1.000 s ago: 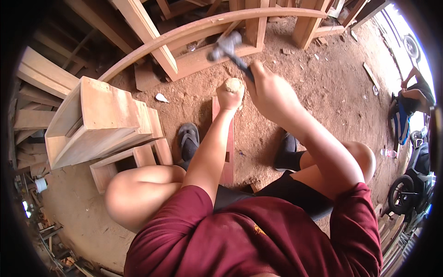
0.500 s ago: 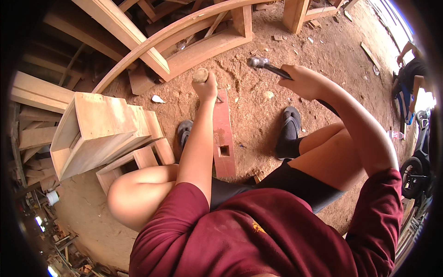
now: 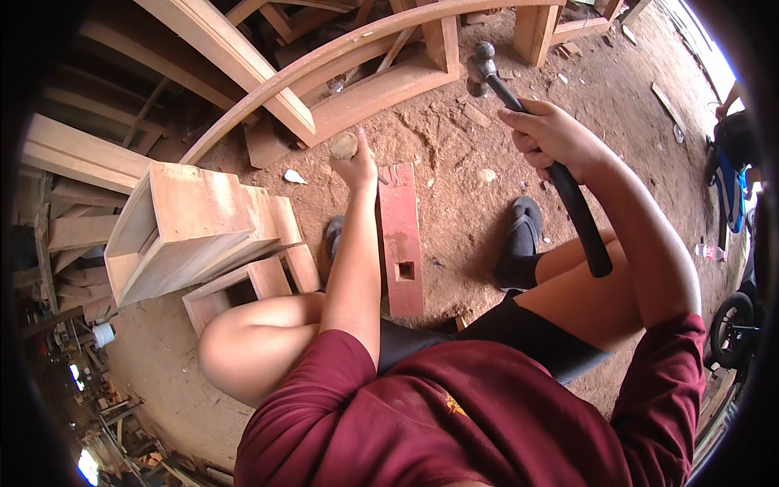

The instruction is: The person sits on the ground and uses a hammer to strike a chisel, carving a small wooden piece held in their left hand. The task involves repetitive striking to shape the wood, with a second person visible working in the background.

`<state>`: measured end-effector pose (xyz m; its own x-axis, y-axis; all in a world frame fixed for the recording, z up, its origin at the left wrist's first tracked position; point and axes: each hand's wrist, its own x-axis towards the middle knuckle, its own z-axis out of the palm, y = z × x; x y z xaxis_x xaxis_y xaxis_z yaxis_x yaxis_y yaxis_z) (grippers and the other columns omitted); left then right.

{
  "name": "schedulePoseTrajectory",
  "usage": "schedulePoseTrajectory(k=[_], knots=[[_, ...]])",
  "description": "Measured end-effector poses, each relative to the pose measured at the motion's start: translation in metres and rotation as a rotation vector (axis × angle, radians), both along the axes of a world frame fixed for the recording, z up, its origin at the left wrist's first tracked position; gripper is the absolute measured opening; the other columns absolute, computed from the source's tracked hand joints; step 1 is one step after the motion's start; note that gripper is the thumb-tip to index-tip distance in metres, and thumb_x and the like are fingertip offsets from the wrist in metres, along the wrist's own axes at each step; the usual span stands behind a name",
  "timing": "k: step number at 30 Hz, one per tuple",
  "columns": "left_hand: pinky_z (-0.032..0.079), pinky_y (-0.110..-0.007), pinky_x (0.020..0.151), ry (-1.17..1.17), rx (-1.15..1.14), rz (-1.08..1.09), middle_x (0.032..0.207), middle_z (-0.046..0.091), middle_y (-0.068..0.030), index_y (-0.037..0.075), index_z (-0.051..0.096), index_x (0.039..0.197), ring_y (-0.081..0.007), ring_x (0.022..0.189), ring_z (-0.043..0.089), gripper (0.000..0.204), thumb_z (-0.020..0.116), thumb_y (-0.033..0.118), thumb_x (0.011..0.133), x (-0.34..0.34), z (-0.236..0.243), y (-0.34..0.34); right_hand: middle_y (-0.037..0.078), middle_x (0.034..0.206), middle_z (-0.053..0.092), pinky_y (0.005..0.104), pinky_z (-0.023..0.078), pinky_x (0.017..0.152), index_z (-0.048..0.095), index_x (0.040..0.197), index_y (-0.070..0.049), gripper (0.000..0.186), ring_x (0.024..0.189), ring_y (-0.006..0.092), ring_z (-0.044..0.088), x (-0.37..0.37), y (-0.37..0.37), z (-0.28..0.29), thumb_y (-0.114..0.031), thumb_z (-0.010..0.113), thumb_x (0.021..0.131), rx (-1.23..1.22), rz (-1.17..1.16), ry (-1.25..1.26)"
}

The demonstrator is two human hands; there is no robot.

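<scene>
My left hand [image 3: 357,168] is wrapped round a chisel [image 3: 344,146]; its round, pale handle end shows above my fist. A short bit of the metal blade sticks out beside my wrist, by the far end of a reddish wooden beam [image 3: 403,223]. Whether the blade touches the wood I cannot tell. The beam lies lengthwise between my feet, with a square hole cut through its nearer part. Raised to the right, my right hand [image 3: 560,142] grips a ball-peen hammer [image 3: 582,213] by its black handle, the metal head up and apart from the chisel.
A stepped pale wooden piece [image 3: 195,203] stands to my left. Beyond my left hand lies a curved wooden frame [image 3: 389,85]. Wood chips and a white scrap [image 3: 294,176] litter the dirt floor. At far right are a plastic bottle [image 3: 711,252], a wheel [image 3: 732,329] and another person's arm.
My right hand has turned the hammer so its head points up and its whole handle shows. My left hand has tilted the chisel slightly near the beam's far end.
</scene>
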<state>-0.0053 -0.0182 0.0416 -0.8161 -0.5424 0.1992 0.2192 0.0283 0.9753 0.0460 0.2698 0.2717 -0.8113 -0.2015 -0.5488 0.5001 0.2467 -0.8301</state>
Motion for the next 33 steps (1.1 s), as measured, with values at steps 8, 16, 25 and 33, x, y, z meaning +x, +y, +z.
schedulePoseTrajectory(k=[8,16,25,33], knots=[[0.036,-0.027,0.038,0.100,0.089,-0.193,0.049,0.049,-0.0032,0.006,0.050,0.070,-0.0116,0.039,0.047,0.025,0.061,0.008,0.092,0.005,-0.012,-0.015,-0.009,0.062,0.036,0.0191,0.026,0.035,0.047,0.096,-0.013,0.019,0.043,-0.0011,0.029,0.007,-0.014,0.003,-0.030,0.054,0.100,-0.022,-0.046,-0.035],[0.042,-0.026,0.038,0.047,0.132,-0.154,0.056,0.058,-0.0040,0.004,0.053,0.077,-0.0119,0.044,0.056,0.020,0.068,0.009,0.088,0.000,-0.035,-0.022,-0.010,0.062,0.035,0.0185,0.026,0.035,0.046,0.094,-0.014,0.020,0.044,-0.0014,0.029,0.003,-0.028,0.006,-0.031,0.055,0.099,0.009,-0.016,-0.009],[0.051,-0.029,0.051,0.000,-0.189,-0.099,0.062,0.065,-0.0039,0.004,0.063,0.072,-0.0142,0.055,0.065,0.018,0.070,0.015,0.085,0.004,-0.032,-0.010,-0.009,0.062,0.035,0.0197,0.028,0.035,0.046,0.091,-0.011,0.022,0.044,-0.0004,0.029,0.009,-0.033,0.003,-0.029,0.053,0.101,0.041,0.011,0.041],[0.055,-0.032,0.064,-0.018,-0.346,-0.090,0.072,0.071,-0.0061,0.005,0.070,0.078,-0.0168,0.069,0.070,0.008,0.070,0.012,0.079,0.007,-0.016,0.009,-0.007,0.060,0.035,0.0226,0.031,0.035,0.045,0.090,-0.009,0.025,0.044,0.0023,0.029,0.011,-0.056,0.013,-0.030,0.050,0.102,0.160,0.158,0.210]])
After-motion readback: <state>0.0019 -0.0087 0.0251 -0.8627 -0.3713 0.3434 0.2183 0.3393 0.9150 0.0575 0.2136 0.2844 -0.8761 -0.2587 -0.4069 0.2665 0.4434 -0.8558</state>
